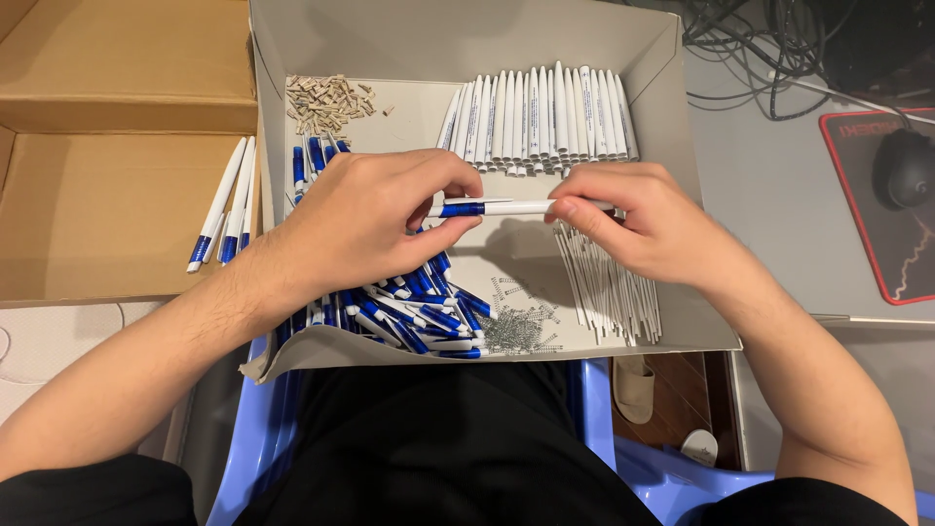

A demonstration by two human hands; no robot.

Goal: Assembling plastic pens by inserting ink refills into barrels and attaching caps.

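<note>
Two hands hold one pen over a shallow grey box of pen parts.

The grey box (pixel 682 195) rests on the person's lap; beside its left wall stands a brown cardboard carton (pixel 107 195) with a few finished pens (pixel 226 205) lying in it. Inside the box, white pen barrels (pixel 536 117) line the far wall, thin white refill tubes (pixel 609 287) lie at the right, blue-and-white pen pieces (pixel 409 312) pile up at the near left corner, small metal springs (pixel 516 321) sit at the near middle, and tan bits (pixel 326 100) fill the far left corner. Above the box's middle, the left hand (pixel 360 219) has its grip closed on the blue end of a pen (pixel 497 207), and the right hand (pixel 633 219) pinches its white end; the pen lies level between them.
</note>
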